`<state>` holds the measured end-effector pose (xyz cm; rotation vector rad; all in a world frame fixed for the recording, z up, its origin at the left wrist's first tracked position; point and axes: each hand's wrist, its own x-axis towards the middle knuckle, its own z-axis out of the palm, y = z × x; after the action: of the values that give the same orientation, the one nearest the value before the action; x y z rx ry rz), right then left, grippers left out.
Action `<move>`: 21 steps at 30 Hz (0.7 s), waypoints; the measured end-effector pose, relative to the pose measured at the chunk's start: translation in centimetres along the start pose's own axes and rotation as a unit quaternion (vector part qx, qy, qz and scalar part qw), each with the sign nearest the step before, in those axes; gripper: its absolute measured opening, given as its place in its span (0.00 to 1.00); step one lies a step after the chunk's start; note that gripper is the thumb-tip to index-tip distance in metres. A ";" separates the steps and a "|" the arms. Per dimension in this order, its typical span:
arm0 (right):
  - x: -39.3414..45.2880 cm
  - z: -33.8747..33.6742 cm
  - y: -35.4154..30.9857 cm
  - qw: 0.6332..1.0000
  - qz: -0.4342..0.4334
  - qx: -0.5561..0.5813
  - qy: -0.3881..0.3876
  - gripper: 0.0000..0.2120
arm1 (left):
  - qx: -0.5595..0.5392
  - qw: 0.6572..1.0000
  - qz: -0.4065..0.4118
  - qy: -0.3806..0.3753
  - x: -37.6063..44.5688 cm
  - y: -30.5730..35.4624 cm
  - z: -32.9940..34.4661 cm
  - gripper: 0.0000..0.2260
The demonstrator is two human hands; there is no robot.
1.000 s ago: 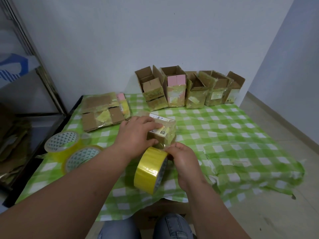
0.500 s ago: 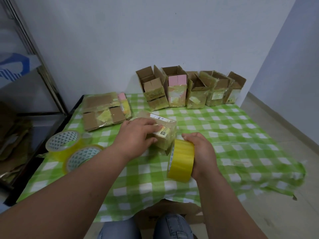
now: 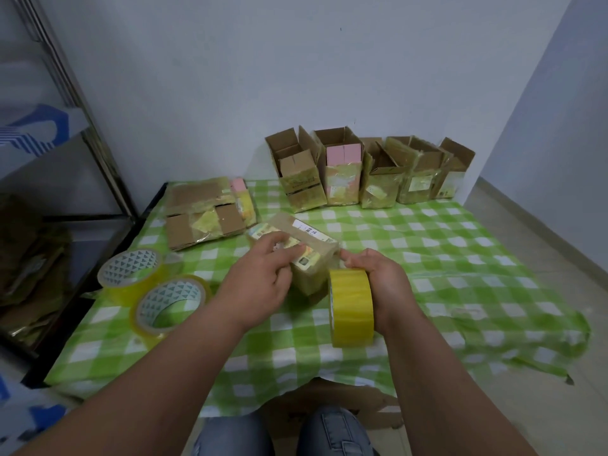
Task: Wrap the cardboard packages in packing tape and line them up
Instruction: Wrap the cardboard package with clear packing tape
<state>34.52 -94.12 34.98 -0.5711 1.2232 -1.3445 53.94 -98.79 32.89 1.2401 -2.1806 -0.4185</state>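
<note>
We held a small cardboard box down on the bench with our left hand, fingers curled over its top. Our right hand gripped a yellow roll of tape, standing on edge just beside the box. Two more tape rolls lay to the left. A flat pile of cardboard sat behind them. Five open boxes stood in a row by the wall at the back
</note>
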 end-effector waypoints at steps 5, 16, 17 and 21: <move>-1.8 -0.3 0.8 1.000 -0.010 -0.013 -0.018 0.12 | -0.058 0.998 -0.025 0.008 -0.6 -0.3 -0.8 0.22; -2.2 0.5 2.3 0.999 -0.016 -0.001 -0.034 0.11 | -0.263 0.956 -0.125 -0.030 -1.9 -0.8 -1.8 0.13; -2.4 0.7 2.3 0.999 -0.015 -0.008 -0.028 0.11 | -0.269 0.954 -0.132 -0.029 -2.0 -0.7 -1.8 0.13; -2.5 0.7 2.2 0.997 -0.072 -0.017 -0.019 0.14 | -0.243 0.962 -0.128 -0.007 -2.0 -0.6 -1.6 0.15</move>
<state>36.56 -91.59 34.08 -0.7172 1.1942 -1.4297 56.11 -97.36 33.15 1.2325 -1.7754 -1.0033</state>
